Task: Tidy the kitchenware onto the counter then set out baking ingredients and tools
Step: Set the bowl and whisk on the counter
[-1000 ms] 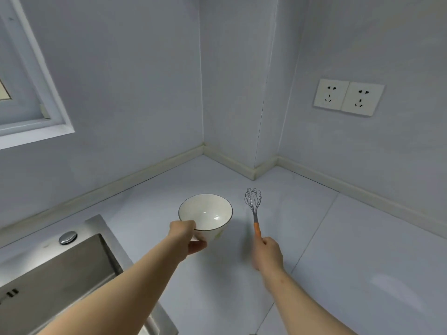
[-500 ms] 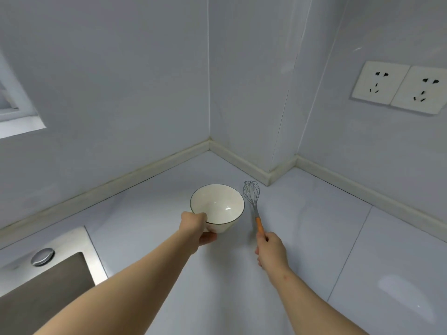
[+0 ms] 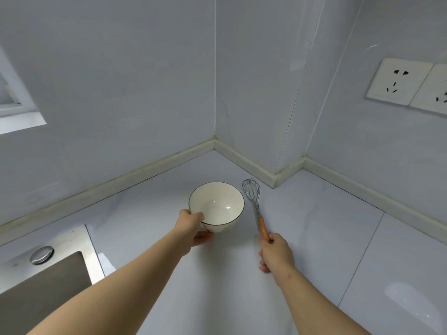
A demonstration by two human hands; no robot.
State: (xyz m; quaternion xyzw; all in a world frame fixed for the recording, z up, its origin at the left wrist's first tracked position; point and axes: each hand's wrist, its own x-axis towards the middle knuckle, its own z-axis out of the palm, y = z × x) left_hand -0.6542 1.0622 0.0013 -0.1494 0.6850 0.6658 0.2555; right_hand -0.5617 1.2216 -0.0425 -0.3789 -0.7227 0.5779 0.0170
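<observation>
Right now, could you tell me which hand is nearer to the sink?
Left. The left hand grips the bowl, just right of the sink; the right hand holds the whisk farther right.

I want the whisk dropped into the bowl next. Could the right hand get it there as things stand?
Probably yes. The right hand already grips the whisk by its handle, the bowl sits just beside it, open and empty, and nothing lies between them.

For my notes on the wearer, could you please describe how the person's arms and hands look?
Both arms are bare to the frame's edge: no sleeves, gloves, watch or rings show. The left hand and right hand carry no markings I can make out.
</observation>
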